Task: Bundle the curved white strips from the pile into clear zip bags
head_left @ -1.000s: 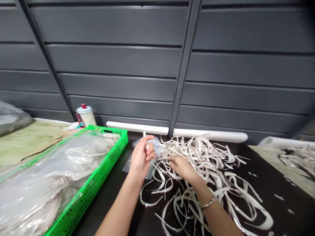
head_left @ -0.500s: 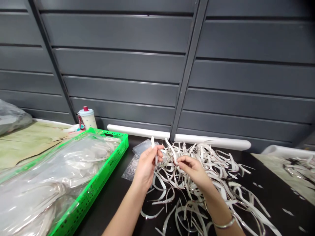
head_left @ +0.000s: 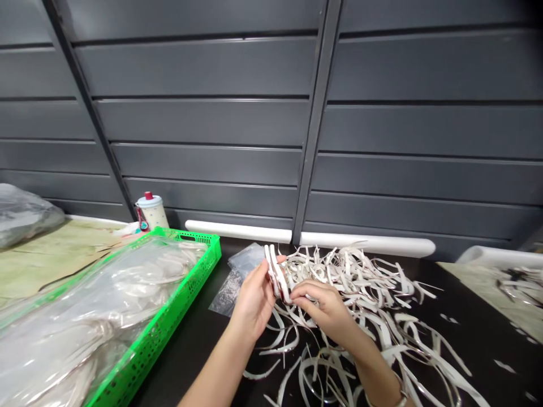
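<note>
Two curved white strips [head_left: 279, 275] with shiny edges stand side by side between my hands. My left hand [head_left: 255, 297] is closed around them from the left, the thumb along their outer side. With thumb and fingertips, my right hand [head_left: 323, 308] pinches the lower end of the nearer strip. Behind and below both hands spreads a loose pile of similar white strips [head_left: 352, 271], many with glossy metallic edges, on the black tabletop [head_left: 178, 350]. Clear plastic bags [head_left: 227, 291] lie just left of my left hand.
On the left sits a green plastic crate [head_left: 169, 316] holding clear-bagged strips. A cup with a red-topped lid [head_left: 153, 212] stands behind it. White rolls [head_left: 369, 243] run along the grey panel wall [head_left: 203, 124]. More strips [head_left: 521, 288] lie at the far right.
My hands have come together, and the right hand's strip now lies alongside the left hand's strip. Earlier the two strips were apart. The view has tilted slightly upward.
</note>
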Demonstrator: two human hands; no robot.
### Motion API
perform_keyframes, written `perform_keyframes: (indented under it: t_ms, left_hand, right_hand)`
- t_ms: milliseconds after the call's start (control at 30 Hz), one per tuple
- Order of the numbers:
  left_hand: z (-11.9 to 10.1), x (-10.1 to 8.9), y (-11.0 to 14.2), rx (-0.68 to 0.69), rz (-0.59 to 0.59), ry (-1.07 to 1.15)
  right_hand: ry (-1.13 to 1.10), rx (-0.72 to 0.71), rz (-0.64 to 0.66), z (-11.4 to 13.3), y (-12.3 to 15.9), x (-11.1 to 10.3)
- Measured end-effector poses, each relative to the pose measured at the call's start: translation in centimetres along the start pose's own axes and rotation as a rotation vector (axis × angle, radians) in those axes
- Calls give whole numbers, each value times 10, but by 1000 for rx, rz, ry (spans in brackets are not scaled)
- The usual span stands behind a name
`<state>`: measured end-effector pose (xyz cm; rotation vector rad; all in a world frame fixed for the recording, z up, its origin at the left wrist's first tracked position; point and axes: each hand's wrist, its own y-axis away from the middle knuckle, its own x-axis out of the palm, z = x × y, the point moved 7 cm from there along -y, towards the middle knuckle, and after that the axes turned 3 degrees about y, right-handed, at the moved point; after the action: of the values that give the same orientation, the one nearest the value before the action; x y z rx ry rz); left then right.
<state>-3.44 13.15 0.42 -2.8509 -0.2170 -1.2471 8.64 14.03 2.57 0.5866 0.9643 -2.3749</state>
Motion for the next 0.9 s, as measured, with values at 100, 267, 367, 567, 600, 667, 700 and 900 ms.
perform_keyframes:
  t_ms: [100,267,367,567,600,667,700,900]
  left_hand:
    - [0,5,3,9,40,-49]
    - [5,10,5,-27,116,-121]
    - [-2,9,4,32,90,-134]
    - [-15,7,6,91,23,-105]
    - [-15,8,7,91,26,-103]
    - [-15,11,8,88,36,-111]
    - [-15,12,9,83,41,-118]
    - [-14,16,11,72,70,-148]
  right_hand:
    - [24,-19,22,1,-1,5]
    - [26,-40,57,-4,-1,-1]
    - [56,121,-114,-31,2,-31]
    - [391,404,-11,-85,8,-37]
    - [472,418,96,-91,8,-26]
    - [619,435,241,-101,9,-3]
    - [678,442,271,-106,9,6]
    - [875,519,300,-130,14,28]
